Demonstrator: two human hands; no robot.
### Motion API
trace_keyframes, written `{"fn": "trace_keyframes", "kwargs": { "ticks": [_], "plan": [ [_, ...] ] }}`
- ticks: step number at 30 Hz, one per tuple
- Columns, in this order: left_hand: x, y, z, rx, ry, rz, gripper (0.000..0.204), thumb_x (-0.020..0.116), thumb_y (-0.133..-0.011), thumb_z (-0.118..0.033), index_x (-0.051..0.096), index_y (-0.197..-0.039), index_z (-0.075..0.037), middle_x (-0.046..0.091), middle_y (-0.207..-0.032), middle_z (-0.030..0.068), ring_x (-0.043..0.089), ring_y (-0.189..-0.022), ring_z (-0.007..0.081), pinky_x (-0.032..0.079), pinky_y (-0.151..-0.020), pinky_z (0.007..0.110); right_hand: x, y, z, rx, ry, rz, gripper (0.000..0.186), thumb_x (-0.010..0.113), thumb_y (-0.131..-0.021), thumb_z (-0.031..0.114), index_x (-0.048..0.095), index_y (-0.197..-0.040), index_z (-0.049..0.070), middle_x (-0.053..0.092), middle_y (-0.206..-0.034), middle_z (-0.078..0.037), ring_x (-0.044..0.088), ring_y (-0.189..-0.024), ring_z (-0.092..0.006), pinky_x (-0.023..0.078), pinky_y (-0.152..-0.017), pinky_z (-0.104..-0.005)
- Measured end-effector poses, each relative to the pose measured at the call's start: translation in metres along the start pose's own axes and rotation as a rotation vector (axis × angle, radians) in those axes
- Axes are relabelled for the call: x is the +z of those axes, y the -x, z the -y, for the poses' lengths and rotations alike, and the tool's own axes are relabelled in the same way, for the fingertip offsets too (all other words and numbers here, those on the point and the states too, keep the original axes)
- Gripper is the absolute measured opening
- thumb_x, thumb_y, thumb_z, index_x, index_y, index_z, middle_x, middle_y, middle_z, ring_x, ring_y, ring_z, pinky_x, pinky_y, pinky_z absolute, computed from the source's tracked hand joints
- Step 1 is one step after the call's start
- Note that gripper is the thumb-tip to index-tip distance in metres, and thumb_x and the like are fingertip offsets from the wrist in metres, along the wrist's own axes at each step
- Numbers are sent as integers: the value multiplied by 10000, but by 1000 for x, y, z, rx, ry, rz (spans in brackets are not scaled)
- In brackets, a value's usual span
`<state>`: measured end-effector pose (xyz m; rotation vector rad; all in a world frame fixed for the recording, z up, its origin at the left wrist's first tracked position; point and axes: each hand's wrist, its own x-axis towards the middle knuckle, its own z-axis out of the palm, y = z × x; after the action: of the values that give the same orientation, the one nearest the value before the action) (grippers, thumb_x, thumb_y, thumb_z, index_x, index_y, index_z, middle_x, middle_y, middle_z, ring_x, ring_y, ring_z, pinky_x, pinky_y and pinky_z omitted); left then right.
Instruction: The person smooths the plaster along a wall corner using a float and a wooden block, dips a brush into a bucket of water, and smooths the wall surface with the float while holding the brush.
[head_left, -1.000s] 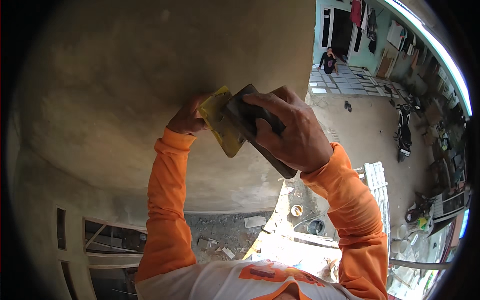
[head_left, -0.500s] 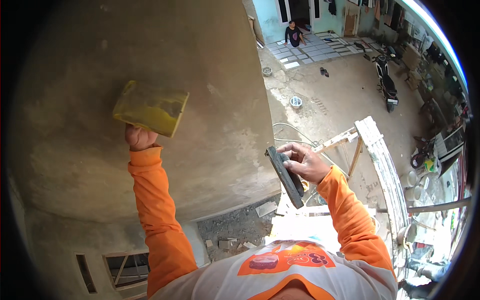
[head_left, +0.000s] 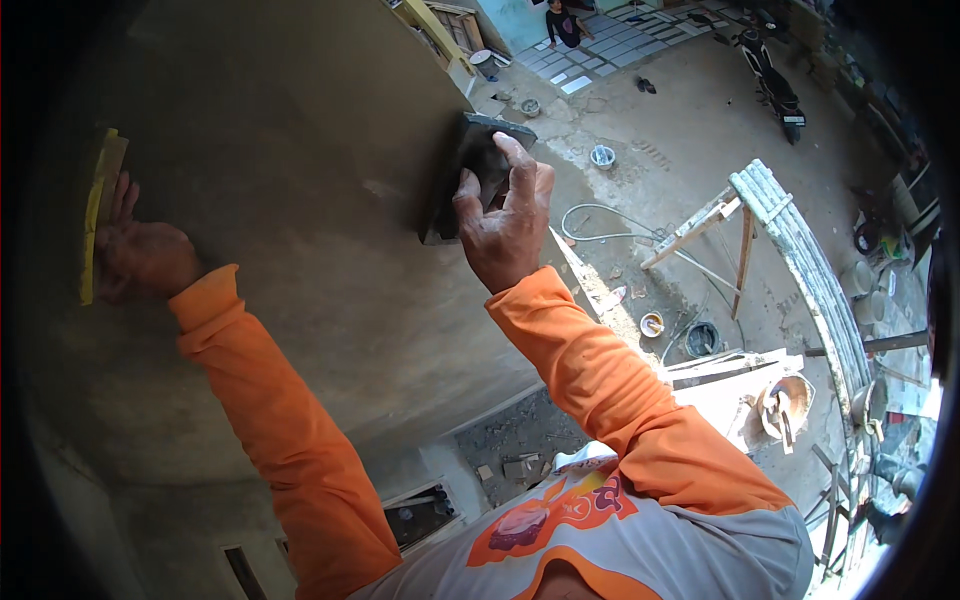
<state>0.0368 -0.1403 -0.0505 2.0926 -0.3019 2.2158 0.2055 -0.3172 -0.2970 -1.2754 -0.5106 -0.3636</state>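
Observation:
On the left, my left hand [head_left: 150, 258] is closed around the back of a yellow rectangular plastering float [head_left: 104, 195], turned nearly edge-on near the plastered wall [head_left: 290, 190]. My right hand [head_left: 505, 225] grips a dark rectangular float [head_left: 447, 205] close to the wall's right edge. Its flat face is turned to the wall; whether it touches I cannot tell. Thumb and fingers curl over the dark float's back, hiding its handle. The wall surface is grey-brown with lighter patches lower down.
Below right stands a scaffold of pale poles [head_left: 810, 260]. A basin with a tool [head_left: 785, 405] rests by planks beneath my right arm. A hose [head_left: 600, 208], small buckets [head_left: 602, 157] and a motorcycle [head_left: 770, 80] are on the ground. A person [head_left: 566, 26] sits on far tiles.
My right hand has moved up and left, bringing the dark float to the wall. My left hand has gone farther left, and the yellow float has turned edge-on. The view has shifted too.

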Motion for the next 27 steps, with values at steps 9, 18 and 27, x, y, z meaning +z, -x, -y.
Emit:
{"fn": "trace_keyframes", "kwargs": {
  "ticks": [9, 18, 27],
  "plan": [
    [14, -3, -18, 187, -136, -2, 513, 593, -889, -298, 541, -1045, 189, 644, -968, 276, 682, -733, 381, 568, -615, 375, -19, 40, -16, -15, -3, 189, 510, 674, -767, 77, 493, -1241, 124, 439, -980, -169, 537, -840, -329, 480, -738, -403],
    [25, -1, -28, 223, -89, -34, 522, 647, -866, -337, 559, -1037, 148, 651, -968, 262, 687, -715, 349, 560, -577, 352, -20, 60, -16, -24, 33, 452, 475, 694, -765, 102, 526, -1209, 130, 458, -973, -156, 545, -827, -308, 481, -689, -402],
    [35, 1, -35, 127, -121, -132, 521, 638, -878, -364, 577, -1013, 136, 668, -921, 237, 691, -704, 305, 555, -590, 335, 2, 5, 6, -177, 39, 205, 433, 688, -774, 101, 523, -1174, 84, 471, -918, -160, 528, -823, -321, 456, -693, -389]
  ]
}}
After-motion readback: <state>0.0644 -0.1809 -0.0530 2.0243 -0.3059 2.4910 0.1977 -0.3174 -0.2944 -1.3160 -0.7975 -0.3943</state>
